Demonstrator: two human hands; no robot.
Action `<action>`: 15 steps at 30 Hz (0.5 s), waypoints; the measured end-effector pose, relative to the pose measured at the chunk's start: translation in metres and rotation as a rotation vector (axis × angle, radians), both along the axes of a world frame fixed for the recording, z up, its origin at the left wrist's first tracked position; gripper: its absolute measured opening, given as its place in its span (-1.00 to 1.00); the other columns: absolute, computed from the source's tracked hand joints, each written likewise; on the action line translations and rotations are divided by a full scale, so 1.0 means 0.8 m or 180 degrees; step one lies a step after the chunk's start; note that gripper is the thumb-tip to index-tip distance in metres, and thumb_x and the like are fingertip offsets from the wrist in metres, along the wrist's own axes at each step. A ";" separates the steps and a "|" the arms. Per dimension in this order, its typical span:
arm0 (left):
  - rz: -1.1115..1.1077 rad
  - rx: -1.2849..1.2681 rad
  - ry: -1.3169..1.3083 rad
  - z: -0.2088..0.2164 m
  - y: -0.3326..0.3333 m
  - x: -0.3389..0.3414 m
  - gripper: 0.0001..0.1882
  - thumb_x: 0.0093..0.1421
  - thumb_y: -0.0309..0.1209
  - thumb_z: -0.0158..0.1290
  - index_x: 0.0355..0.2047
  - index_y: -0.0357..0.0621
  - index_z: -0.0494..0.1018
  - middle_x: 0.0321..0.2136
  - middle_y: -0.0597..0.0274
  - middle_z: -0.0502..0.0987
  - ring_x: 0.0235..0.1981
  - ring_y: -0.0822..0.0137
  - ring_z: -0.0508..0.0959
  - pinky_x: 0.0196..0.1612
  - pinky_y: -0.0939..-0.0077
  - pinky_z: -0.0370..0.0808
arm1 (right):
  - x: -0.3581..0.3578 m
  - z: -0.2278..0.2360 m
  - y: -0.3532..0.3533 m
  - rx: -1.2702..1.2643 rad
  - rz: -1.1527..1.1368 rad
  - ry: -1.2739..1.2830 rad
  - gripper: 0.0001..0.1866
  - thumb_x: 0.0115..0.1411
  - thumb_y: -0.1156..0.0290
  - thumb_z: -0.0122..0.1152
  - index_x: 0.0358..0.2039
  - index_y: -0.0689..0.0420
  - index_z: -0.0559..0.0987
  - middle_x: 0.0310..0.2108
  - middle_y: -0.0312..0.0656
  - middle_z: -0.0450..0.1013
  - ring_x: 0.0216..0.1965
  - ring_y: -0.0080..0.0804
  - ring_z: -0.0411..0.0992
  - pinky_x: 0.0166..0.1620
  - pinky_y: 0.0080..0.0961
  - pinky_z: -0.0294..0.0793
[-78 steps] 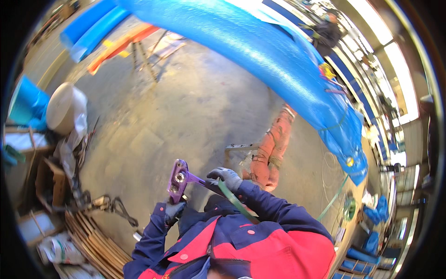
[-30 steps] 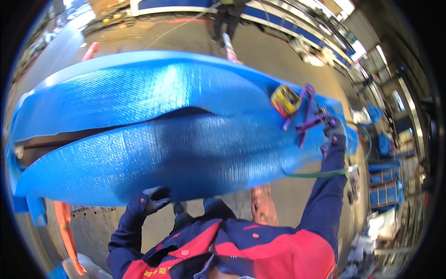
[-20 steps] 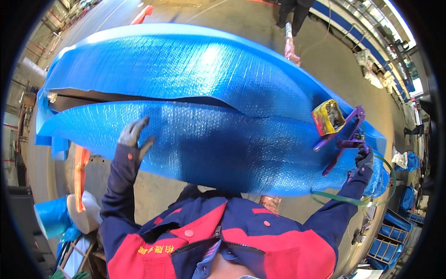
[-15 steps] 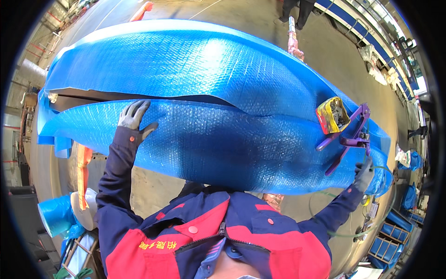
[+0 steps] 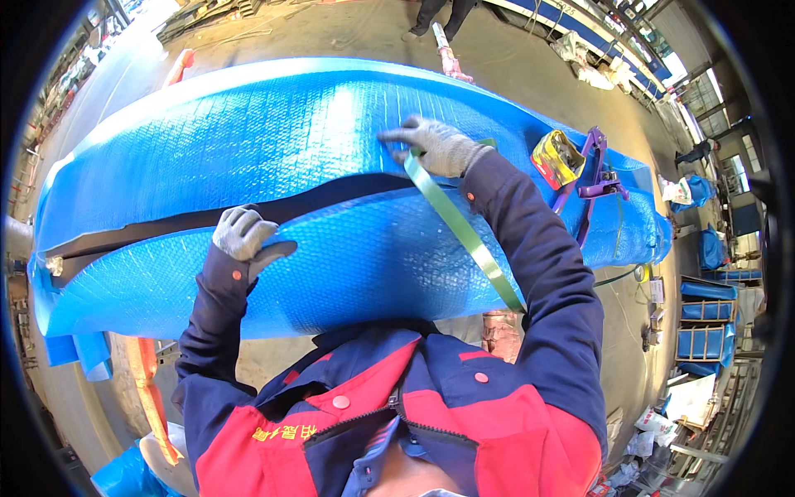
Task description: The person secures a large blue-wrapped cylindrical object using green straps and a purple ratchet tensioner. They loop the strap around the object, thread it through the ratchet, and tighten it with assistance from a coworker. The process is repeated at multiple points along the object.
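Note:
A long bundle wrapped in blue bubble wrap [image 5: 373, 240] lies across in front of me, with a dark gap between its far and near sheets. My left hand [image 5: 243, 234], in a grey glove, has its fingers curled over the near sheet's upper edge and its thumb on the outside. Over the gap and the far sheet reaches my gloved right hand [image 5: 439, 147], index finger pointing left. It holds a flat green strap [image 5: 460, 228], which runs from the palm down across the near sheet toward my right sleeve.
On the bundle's right part sit a yellow and red tin [image 5: 556, 160] and a purple strapping tool [image 5: 598, 186]. A red-wrapped support [image 5: 501, 335] shows below. An orange-wrapped bar [image 5: 144, 377] stands at lower left. Someone's legs [image 5: 443, 18] are at the far side.
My right hand has swung from the bundle's right end to its middle, bringing the green strap over. My left hand's fingers have curled at the sheet's edge. The view has shifted right.

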State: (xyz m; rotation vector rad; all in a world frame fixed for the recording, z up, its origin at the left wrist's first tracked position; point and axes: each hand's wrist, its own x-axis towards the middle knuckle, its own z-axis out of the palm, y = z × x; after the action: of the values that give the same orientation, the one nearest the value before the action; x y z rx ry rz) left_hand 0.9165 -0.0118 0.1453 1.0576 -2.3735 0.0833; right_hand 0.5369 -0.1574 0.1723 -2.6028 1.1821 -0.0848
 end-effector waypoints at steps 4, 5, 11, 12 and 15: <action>-0.0354 -0.0590 0.0191 0.002 -0.003 0.002 -0.55 -0.12 -0.03 0.44 -0.36 -0.01 0.56 -0.45 0.28 0.50 -0.32 0.17 0.57 0.04 0.07 0.55 | -0.007 -0.079 -0.009 0.1287 0.0660 0.0319 -0.60 0.30 0.10 0.23 0.16 -0.34 0.61 0.01 0.11 0.44 0.05 0.17 0.45 0.15 -0.04 0.44; -0.0336 -0.0673 0.0242 -0.003 -0.016 0.005 -0.56 -0.13 -0.04 0.44 -0.35 0.01 0.56 -0.43 0.29 0.49 -0.31 0.18 0.56 0.10 0.03 0.55 | -0.010 -0.089 -0.017 0.1264 0.0583 0.0309 -0.61 0.30 0.13 0.22 0.14 -0.30 0.63 -0.02 0.10 0.45 0.07 0.15 0.44 0.16 -0.07 0.43; -0.0095 -0.0004 0.0016 -0.084 -0.147 0.002 -0.57 -0.08 -0.09 0.44 -0.32 0.00 0.54 -0.19 0.19 0.54 0.03 -0.01 0.52 0.20 -0.10 0.40 | -0.014 -0.049 -0.023 0.1151 0.0148 -0.0136 -0.63 0.29 0.26 0.20 0.08 0.02 0.64 -0.05 -0.01 0.63 -0.02 -0.03 0.59 0.06 -0.15 0.52; -0.0149 0.0579 0.0095 -0.097 -0.163 0.001 -0.58 -0.06 -0.12 0.45 -0.29 -0.01 0.55 -0.08 0.14 0.54 0.12 -0.09 0.47 0.18 -0.13 0.40 | -0.018 -0.033 -0.012 0.0721 -0.0530 -0.0366 -0.69 0.29 0.29 0.19 0.00 0.08 0.65 -0.10 -0.01 0.63 -0.06 0.01 0.59 0.02 -0.18 0.54; -0.0186 0.0665 0.0261 -0.117 -0.180 0.005 -0.61 0.02 -0.15 0.41 -0.28 -0.08 0.55 -0.09 0.08 0.57 0.02 -0.10 0.54 0.05 0.00 0.50 | -0.074 0.027 0.014 -0.0929 -0.0891 -0.1196 -0.75 0.30 0.28 0.22 -0.08 0.08 0.65 -0.20 0.00 0.61 -0.13 0.01 0.58 -0.03 -0.19 0.55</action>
State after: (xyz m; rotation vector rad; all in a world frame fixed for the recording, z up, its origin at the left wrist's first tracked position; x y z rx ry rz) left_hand 0.9206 -0.1558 0.0513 1.0631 -2.3745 -0.2295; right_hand 0.4779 -0.1463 0.1940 -2.4726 1.4620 -0.8202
